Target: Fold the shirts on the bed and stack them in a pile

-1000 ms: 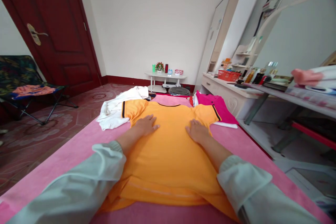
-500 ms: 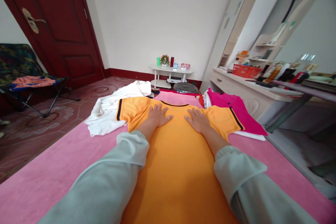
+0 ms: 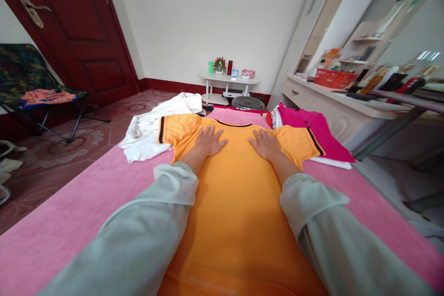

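Note:
An orange T-shirt (image 3: 239, 194) with black trim at the collar and sleeve ends lies spread out on a pink bed cover (image 3: 114, 185). My left hand (image 3: 208, 141) rests flat on its upper left part, fingers apart. On the upper right part, my right hand (image 3: 265, 144) also lies flat with fingers stretched out. Both palms touch the fabric below the collar. The shirt's left sleeve overlaps a heap of white clothing (image 3: 147, 127). Its other sleeve lies over a magenta garment (image 3: 317, 122) stacked on something white.
A white side table (image 3: 229, 77) with small items stands by the far wall. To the right, a dresser (image 3: 350, 101) carries a red basket (image 3: 335, 78) and bottles. A folding chair (image 3: 38, 97) holding orange cloth stands left, near a dark red door (image 3: 83, 23).
The view has tilted slightly down, so the scene sits higher and the shirt's lower part shows more. Both hands stay flat in nearly the same places on the shirt.

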Demonstrator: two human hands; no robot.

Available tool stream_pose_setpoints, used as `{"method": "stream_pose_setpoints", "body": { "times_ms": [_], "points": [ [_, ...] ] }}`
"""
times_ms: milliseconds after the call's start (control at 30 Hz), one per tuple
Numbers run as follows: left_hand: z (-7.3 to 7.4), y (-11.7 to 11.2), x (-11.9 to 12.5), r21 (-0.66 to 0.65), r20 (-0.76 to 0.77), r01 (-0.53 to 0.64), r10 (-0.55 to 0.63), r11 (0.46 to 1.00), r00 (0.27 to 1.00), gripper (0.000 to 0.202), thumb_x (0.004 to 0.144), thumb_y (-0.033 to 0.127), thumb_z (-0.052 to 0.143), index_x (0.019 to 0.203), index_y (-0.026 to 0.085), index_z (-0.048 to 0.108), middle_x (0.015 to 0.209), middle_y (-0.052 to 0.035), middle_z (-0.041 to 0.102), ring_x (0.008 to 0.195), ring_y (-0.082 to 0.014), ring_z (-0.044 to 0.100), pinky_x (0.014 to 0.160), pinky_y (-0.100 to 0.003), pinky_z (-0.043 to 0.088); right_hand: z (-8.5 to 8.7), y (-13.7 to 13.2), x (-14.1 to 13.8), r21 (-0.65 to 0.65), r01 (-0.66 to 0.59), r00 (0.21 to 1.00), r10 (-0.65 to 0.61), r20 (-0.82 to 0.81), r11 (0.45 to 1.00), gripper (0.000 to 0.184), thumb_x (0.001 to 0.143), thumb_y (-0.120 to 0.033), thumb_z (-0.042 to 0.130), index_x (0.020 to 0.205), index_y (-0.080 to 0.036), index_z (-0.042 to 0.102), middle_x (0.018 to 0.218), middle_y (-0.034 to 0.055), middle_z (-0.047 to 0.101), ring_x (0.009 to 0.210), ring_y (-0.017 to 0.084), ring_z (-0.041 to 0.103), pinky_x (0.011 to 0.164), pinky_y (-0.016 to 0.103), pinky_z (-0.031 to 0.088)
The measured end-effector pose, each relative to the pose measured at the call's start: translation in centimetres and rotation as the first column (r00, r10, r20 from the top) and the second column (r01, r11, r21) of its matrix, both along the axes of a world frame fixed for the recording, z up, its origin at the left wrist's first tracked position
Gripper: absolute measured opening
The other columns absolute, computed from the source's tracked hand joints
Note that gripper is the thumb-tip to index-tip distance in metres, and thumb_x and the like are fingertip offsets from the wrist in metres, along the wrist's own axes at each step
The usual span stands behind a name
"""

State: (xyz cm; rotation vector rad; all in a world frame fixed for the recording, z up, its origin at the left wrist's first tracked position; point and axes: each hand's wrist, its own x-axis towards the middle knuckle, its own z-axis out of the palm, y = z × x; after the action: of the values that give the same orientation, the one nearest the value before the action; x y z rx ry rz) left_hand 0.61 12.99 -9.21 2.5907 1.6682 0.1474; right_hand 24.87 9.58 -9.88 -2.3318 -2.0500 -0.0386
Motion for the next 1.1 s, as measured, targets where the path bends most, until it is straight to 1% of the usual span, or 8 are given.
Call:
{"method": "stream_pose_setpoints", "body": {
  "times_ms": [167,267,367,500,667,867,967,1100],
  "points": [
    [0.7,-3.4,-1.4,-0.024,-0.032,-0.009,0.008,1.0,0.999,0.069,0.09,0.063,0.017,0.147,0.024,0.024,0.155,-0.0085,0.016,0.141,-0.0297,0.013,0.112,-0.048,0.012,0.1,-3.3,-0.9,-0.014,-0.001,1.0,0.001,0.007,1.0,0.069,0.091,-0.061,0.012,0.148,-0.022,0.018,0.155,0.0106,0.014,0.142,0.026,0.012,0.112,0.045,0.013],
    [0.9,-5.5,-2.5,-0.026,-0.036,0.005,-0.006,1.0,0.999,0.069,0.09,0.063,0.017,0.147,0.024,0.024,0.155,-0.0082,0.016,0.141,-0.0298,0.012,0.112,-0.048,0.013,0.3,-5.6,-1.5,-0.007,-0.009,1.0,0.009,-0.002,1.0,0.069,0.091,-0.061,0.012,0.147,-0.023,0.019,0.155,0.0105,0.015,0.141,0.026,0.014,0.112,0.045,0.013],
    [0.8,-7.5,-3.8,-0.027,-0.021,0.034,-0.035,0.999,0.999,0.071,0.089,0.064,0.016,0.147,0.024,0.024,0.155,-0.0086,0.014,0.142,-0.0301,0.011,0.112,-0.047,0.013,0.6,-7.7,-2.1,-0.002,0.0,1.0,0.0,-0.014,1.0,0.067,0.091,-0.06,0.012,0.147,-0.024,0.02,0.155,0.0098,0.016,0.141,0.026,0.014,0.112,0.046,0.014],
    [0.8,-10.2,-5.9,-0.024,-0.006,0.084,-0.084,0.996,0.996,0.071,0.089,0.066,0.016,0.147,0.026,0.023,0.156,-0.0065,0.013,0.142,-0.03,0.011,0.112,-0.047,0.012,0.6,-10.1,-2.6,-0.009,0.019,1.0,-0.019,-0.012,1.0,0.066,0.091,-0.06,0.013,0.147,-0.025,0.02,0.155,0.0081,0.015,0.141,0.028,0.013,0.111,0.049,0.015],
    [0.8,-13.3,-8.3,-0.019,0.004,0.138,-0.138,0.99,0.99,0.071,0.088,0.068,0.017,0.147,0.027,0.022,0.156,-0.0051,0.011,0.142,-0.0283,0.009,0.113,-0.046,0.01,0.4,-12.6,-2.8,0.026,-0.02,1.0,0.02,-0.007,0.999,0.065,0.091,-0.06,0.013,0.147,-0.028,0.021,0.155,0.0065,0.016,0.141,0.028,0.015,0.11,0.052,0.017],
    [1.0,-16.9,-10.8,-0.001,0.033,0.192,-0.192,0.981,0.981,0.072,0.089,0.068,0.019,0.147,0.026,0.023,0.156,-0.0059,0.01,0.142,-0.0267,0.006,0.114,-0.042,0.007,0.4,-13.7,-2.9,0.031,-0.019,1.0,0.019,0.01,0.999,0.062,0.092,-0.057,0.015,0.146,-0.027,0.022,0.155,0.0066,0.018,0.141,0.027,0.017,0.109,0.052,0.019],
    [1.4,-18.5,-11.9,-0.019,0.043,0.228,-0.227,0.973,0.973,0.07,0.089,0.067,0.022,0.147,0.028,0.021,0.156,-0.0044,0.006,0.143,-0.0269,0.005,0.115,-0.043,0.008,0.2,-13.6,-2.8,0.052,-0.025,0.999,0.024,0.028,0.998,0.061,0.092,-0.056,0.016,0.146,-0.027,0.022,0.155,0.0067,0.019,0.14,0.026,0.018,0.108,0.052,0.02],
    [2.1,-20.1,-13.2,-0.047,0.05,0.277,-0.275,0.96,0.96,0.068,0.091,0.064,0.025,0.148,0.028,0.018,0.156,-0.0052,0.002,0.143,-0.0267,0.003,0.115,-0.044,0.01,0.0,-13.5,-2.7,0.067,-0.021,0.999,0.019,0.031,0.998,0.061,0.092,-0.055,0.018,0.146,-0.027,0.024,0.154,0.0061,0.021,0.14,0.027,0.019,0.108,0.052,0.021]
  ]
}}
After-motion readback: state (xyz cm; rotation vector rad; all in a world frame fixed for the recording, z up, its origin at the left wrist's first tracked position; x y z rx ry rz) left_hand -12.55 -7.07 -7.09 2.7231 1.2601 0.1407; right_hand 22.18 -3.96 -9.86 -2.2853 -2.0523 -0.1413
